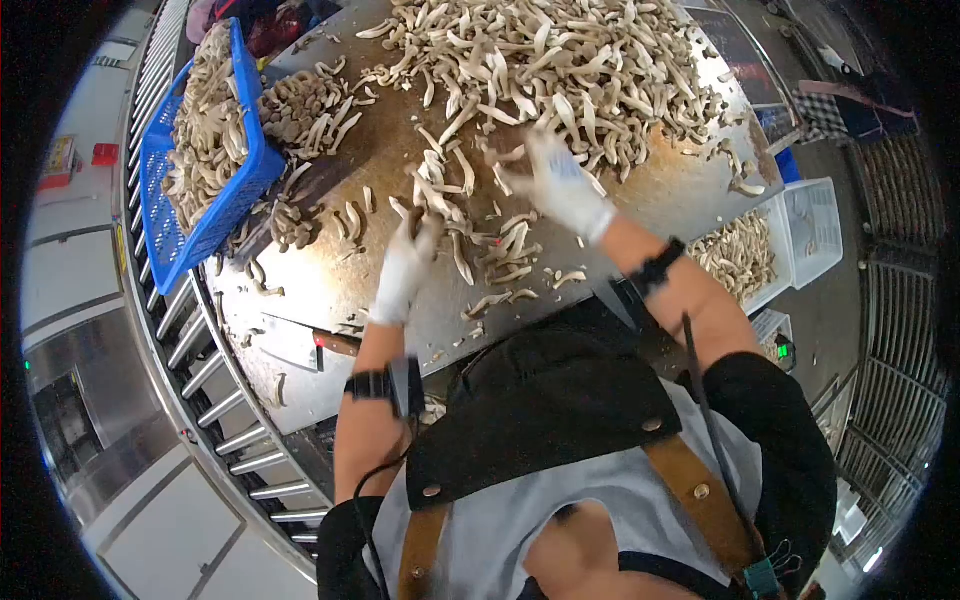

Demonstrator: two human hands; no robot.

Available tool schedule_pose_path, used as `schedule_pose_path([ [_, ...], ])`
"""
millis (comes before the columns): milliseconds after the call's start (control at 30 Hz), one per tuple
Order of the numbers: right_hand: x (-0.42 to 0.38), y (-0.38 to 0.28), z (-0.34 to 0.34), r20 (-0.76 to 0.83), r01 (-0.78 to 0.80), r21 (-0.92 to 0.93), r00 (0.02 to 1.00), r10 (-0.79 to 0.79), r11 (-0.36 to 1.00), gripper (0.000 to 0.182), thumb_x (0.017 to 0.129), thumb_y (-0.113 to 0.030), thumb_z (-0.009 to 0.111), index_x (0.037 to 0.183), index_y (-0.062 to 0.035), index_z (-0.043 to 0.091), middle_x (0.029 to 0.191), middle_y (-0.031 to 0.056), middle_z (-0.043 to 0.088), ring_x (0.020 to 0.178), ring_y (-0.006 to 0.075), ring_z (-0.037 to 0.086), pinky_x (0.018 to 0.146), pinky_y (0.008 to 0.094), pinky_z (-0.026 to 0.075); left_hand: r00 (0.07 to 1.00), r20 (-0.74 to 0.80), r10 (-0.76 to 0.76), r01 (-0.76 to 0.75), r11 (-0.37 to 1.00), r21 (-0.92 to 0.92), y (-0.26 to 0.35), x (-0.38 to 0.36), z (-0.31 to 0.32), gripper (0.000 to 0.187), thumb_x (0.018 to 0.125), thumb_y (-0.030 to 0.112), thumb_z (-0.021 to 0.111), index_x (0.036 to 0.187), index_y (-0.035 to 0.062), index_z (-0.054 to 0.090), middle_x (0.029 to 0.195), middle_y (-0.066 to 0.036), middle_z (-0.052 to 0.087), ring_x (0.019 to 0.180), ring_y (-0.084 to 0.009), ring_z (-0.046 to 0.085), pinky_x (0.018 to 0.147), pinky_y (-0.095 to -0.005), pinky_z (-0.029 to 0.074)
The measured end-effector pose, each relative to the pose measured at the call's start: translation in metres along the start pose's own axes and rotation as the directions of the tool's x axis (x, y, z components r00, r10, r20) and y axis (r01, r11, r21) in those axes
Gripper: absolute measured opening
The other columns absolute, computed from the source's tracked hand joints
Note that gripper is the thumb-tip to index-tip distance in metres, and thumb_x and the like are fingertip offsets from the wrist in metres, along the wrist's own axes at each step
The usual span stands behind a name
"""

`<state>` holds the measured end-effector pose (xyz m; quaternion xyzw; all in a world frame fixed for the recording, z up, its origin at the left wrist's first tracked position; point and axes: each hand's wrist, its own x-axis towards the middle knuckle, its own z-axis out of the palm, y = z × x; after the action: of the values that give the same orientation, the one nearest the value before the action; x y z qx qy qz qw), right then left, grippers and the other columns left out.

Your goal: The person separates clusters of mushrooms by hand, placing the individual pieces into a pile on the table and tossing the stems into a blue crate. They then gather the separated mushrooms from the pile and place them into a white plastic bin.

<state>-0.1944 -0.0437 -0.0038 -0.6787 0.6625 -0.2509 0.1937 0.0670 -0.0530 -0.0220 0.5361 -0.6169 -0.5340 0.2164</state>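
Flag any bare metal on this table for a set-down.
Bare steel table between the blue basket and the left hand, and a strip right of the right hand toward the white crate. The far mushroom pile is crowded.

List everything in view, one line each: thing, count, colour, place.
mushrooms: too many to count, pale beige, heaped and scattered over the table
metal table: one, steel grey, centre
blue basket: one, blue, left edge of the table, tilted, full of mushrooms
white crate: one, white, right of the table, beside another that holds mushrooms
roller conveyor: one, grey metal, curving along the left of the table
knife: one, steel blade with dark handle, near table edge
wrist straps: two, black, one on each forearm
left hand: one, white glove, closed around mushrooms
right hand: one, white glove, blurred, over the mushroom pile
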Motion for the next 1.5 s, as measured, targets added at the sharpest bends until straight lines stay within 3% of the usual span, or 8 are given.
schedule_pose_path([
  [467,0.037,0.063,-0.004,0.157,-0.037,-0.300,0.984,0.088,0.953,0.033,0.091,-0.006,0.053,0.125,-0.0064,0.052,0.080,0.0112,0.060,0.064,0.0203,0.060,0.061,0.0363,0.050,0.930,-0.115,0.349,-0.185,0.713,0.676,-0.039,0.039,0.091,0.082,0.078,0.033,0.072,0.146,0.0079,0.033,0.138,-0.032,0.037,0.129,-0.0494,0.035,0.106,-0.0579,0.030],
  [567,0.059,0.037,-0.057,-0.027,-0.273,0.603,0.932,0.361,0.749,0.037,0.091,-0.012,0.055,0.124,0.0016,0.048,0.094,0.0178,0.064,0.082,0.0354,0.064,0.077,0.0454,0.050,0.914,-0.193,0.358,-0.240,0.858,0.454,-0.004,0.044,0.055,0.085,0.075,0.030,0.074,0.144,0.0027,0.033,0.142,-0.033,0.032,0.131,-0.0495,0.033,0.109,-0.0546,0.029],
  [700,0.038,0.046,-0.052,-0.415,-0.106,-0.365,0.908,-0.060,0.925,0.057,0.086,-0.023,0.063,0.127,0.0092,0.041,0.117,0.0335,0.048,0.103,0.0380,0.052,0.088,0.0490,0.043,0.778,-0.616,0.121,0.199,0.883,0.424,-0.063,0.047,0.000,0.085,0.083,0.041,0.066,0.145,-0.0037,0.028,0.144,-0.032,0.030,0.132,-0.0444,0.033,0.109,-0.0499,0.033],
  [867,-0.037,-0.060,0.061,0.864,0.682,-0.234,0.473,-0.173,0.692,0.031,0.086,-0.018,0.051,0.115,-0.0126,0.062,0.119,0.0149,0.061,0.110,0.0330,0.056,0.102,0.0559,0.037,0.997,-0.041,-0.058,0.053,0.993,-0.109,-0.012,0.092,0.031,0.080,0.090,0.051,0.055,0.145,-0.0016,0.030,0.143,-0.027,0.039,0.130,-0.0349,0.042,0.110,-0.0397,0.032],
  [900,-0.063,-0.027,0.106,0.182,0.794,0.088,0.580,-0.794,0.601,0.023,0.085,-0.017,0.052,0.104,-0.0191,0.066,0.105,0.0082,0.067,0.102,0.0294,0.062,0.102,0.0553,0.039,0.998,0.015,-0.063,0.064,0.950,-0.305,0.042,0.080,0.029,0.072,0.091,0.041,0.058,0.143,-0.0018,0.035,0.138,-0.026,0.045,0.123,-0.0337,0.049,0.105,-0.0381,0.036],
  [1167,0.175,0.048,0.073,0.410,0.466,-0.656,0.880,-0.238,0.594,0.019,0.079,-0.007,0.056,0.088,-0.0160,0.070,0.076,0.0047,0.069,0.079,0.0223,0.067,0.093,0.0487,0.044,0.518,-0.848,0.114,0.429,0.823,0.373,-0.061,0.099,-0.215,0.070,0.082,0.028,0.071,0.135,-0.0076,0.042,0.128,-0.027,0.052,0.111,-0.0350,0.053,0.102,-0.0415,0.039],
  [1300,0.186,0.014,0.037,0.240,0.282,-0.731,0.959,-0.152,0.621,0.020,0.086,-0.024,0.059,0.104,-0.0164,0.065,0.101,0.0058,0.064,0.102,0.0203,0.058,0.085,0.0386,0.048,0.861,-0.418,-0.289,0.390,0.903,0.180,-0.069,0.123,-0.226,0.080,0.074,0.027,0.078,0.133,-0.0099,0.038,0.092,-0.017,0.066,0.070,-0.0226,0.065,0.060,-0.0307,0.053],
  [1500,0.129,-0.021,0.146,0.427,-0.264,0.573,0.904,-0.007,0.776,0.051,0.089,-0.034,0.065,0.120,0.0026,0.050,0.108,0.0127,0.063,0.098,0.0212,0.060,0.086,0.0325,0.048,0.981,0.042,0.191,-0.195,0.938,0.288,-0.030,0.128,-0.090,0.090,0.065,0.017,0.079,0.138,-0.0077,0.034,0.129,-0.026,0.046,0.121,-0.0395,0.047,0.103,-0.0423,0.039],
])
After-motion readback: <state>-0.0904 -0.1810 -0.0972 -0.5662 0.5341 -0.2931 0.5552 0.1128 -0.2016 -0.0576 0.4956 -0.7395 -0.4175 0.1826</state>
